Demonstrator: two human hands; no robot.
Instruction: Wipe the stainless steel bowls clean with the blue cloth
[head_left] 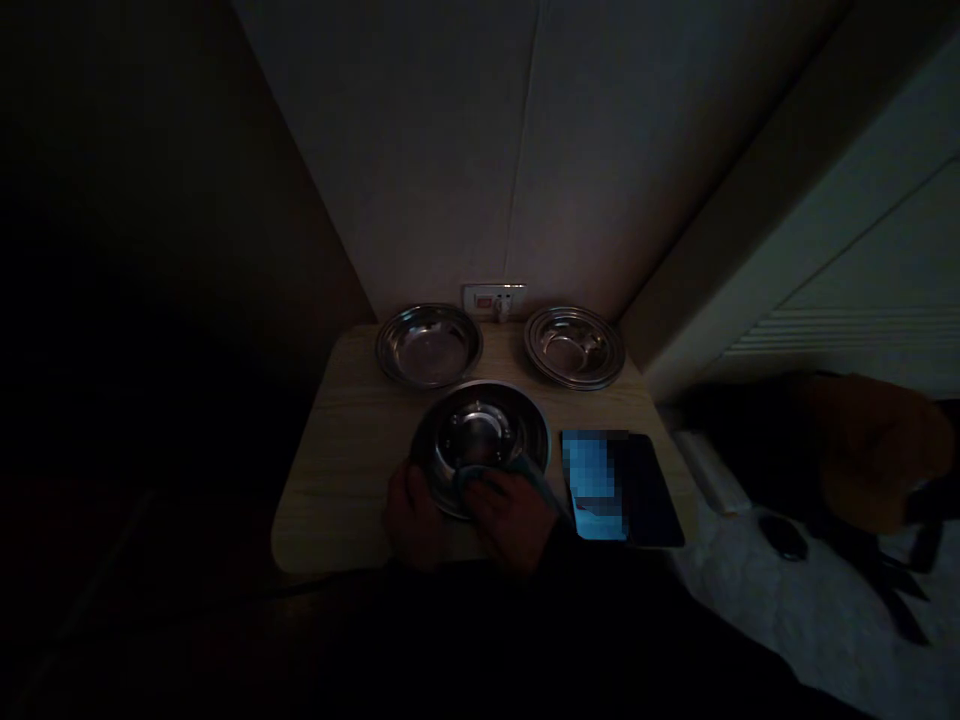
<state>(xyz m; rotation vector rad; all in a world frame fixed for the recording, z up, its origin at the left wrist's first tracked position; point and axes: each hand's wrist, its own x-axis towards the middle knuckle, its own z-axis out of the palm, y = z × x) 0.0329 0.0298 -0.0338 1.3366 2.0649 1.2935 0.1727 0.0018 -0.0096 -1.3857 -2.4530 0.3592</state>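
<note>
A shiny metal bowl (529,412) sits near the front of the small table, close to my body. At its lower left edge, my left hand (413,515) is closed on the rim. My right hand (511,512) is closed on a teal cloth (534,477) and presses it against the bowl's near inner side. Part of the cloth hangs out past the bowl's right edge. The room is dark, so the separate fingers are hard to make out.
Metal dishes (429,355) stand at the table's back left, and nested metal bowls (568,352) at the back right. A lit tablet or folding phone (600,490) lies right of my hands. Behind the wooden table (337,470) is a wall socket (486,301).
</note>
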